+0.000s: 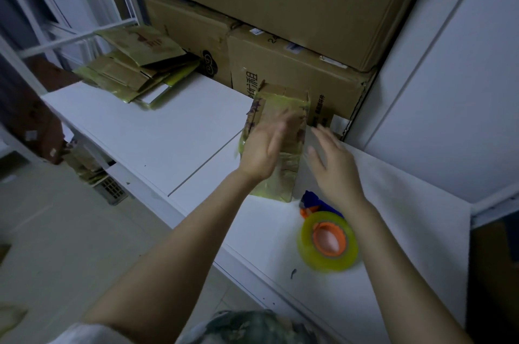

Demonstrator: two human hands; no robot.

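Taped box [276, 178] on table [157, 130].
Left hand [264, 149] lay flat on it, right hand [334, 166] beside, fingers [323, 133] spread; firm even strokes would seal best.

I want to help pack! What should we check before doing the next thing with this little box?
1. Small carton lies on the white table: ok.
2. Left hand is over the carton with straight fingers, steadying it: ok.
3. Right hand is open and holds nothing, beside the carton: ok.
4. Tape dispenser lies on the table close to the right hand: ok.
5. Carton's seams fully taped: cannot tell, the picture is blurred.
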